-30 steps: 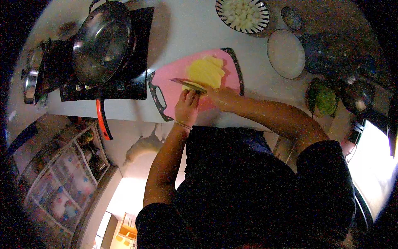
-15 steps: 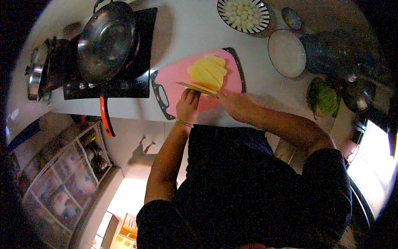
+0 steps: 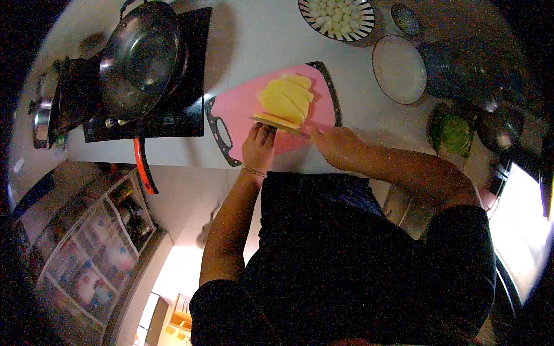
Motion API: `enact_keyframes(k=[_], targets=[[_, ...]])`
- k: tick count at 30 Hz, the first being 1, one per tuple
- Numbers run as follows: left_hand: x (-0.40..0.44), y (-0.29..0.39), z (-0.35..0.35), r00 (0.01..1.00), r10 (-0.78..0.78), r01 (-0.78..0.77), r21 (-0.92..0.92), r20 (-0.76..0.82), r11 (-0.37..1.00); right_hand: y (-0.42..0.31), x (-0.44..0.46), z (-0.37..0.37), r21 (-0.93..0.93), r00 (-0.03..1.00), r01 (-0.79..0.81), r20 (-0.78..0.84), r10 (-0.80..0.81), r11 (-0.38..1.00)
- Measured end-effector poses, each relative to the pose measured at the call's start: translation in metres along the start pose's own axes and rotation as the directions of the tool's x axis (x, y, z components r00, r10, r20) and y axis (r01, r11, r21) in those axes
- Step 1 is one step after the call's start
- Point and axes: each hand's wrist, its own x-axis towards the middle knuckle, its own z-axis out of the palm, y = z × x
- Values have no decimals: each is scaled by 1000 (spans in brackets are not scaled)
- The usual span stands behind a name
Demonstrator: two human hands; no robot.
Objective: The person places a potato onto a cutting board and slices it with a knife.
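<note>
Pale yellow potato slices (image 3: 288, 95) lie fanned and overlapping on a pink cutting board (image 3: 234, 106) with dark ends. My right hand (image 3: 336, 145) is closed around the handle of a kitchen knife (image 3: 281, 123). Its blade lies across the near side of the slices, with one slice standing along it. Just in front of the blade, my left hand (image 3: 258, 144) has its fingers bent and pressed together on the near end of the potato. Those fingers and the blade mostly hide that piece.
On the left, a dark wok (image 3: 141, 63) with an orange-edged handle (image 3: 144, 167) sits on a black cooktop (image 3: 193, 109). At the back right stand a striped bowl (image 3: 369, 20) of round white pieces, a small patterned bowl (image 3: 405, 20), a white plate (image 3: 399, 69) and a leafy green vegetable (image 3: 455, 135).
The knife has shifted slightly, and a slice edge now shows along the blade. My right hand has moved slightly right. The whole view has shifted a little.
</note>
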Motion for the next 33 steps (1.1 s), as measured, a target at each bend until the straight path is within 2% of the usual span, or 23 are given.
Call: enact_keyframes(k=[3,9,11,13,15,18,21,24,26,29,31,33], targets=[[0,0,0,1000,-7,7,-6,-3,1000,-2,14,-3,107,959,-201,226,173,974],[2,2,-3,999,12,-12,14,-42,1000,-8,27,-9,198,911,-320,334,243,927],[3,3,-4,1000,1,-1,6,-31,1000,-23,28,-24,195,900,-376,312,306,906],[4,5,-4,1000,-7,7,12,-14,1000,-20,29,-19,105,918,-318,282,278,942],[4,6,-6,1000,-13,13,38,15,999,-4,38,1,-73,953,-131,266,146,989],[7,7,-8,1000,-14,14,32,-12,999,0,39,4,-42,955,-128,263,135,991],[9,6,-9,999,-16,16,5,40,1000,6,50,21,-48,948,-163,269,170,985],[7,7,-8,1000,-17,17,0,-3,1000,4,58,21,-62,942,-148,295,160,987],[8,7,-10,1000,-9,9,16,15,1000,7,61,31,-85,931,-205,292,221,975],[8,8,-9,999,-10,9,32,42,999,44,75,103,40,898,-417,173,404,908],[7,5,-9,999,-20,19,17,50,1000,40,81,99,53,894,-433,151,421,900],[3,0,-4,998,-36,38,-29,44,999,36,79,77,-75,926,-298,219,307,952]])
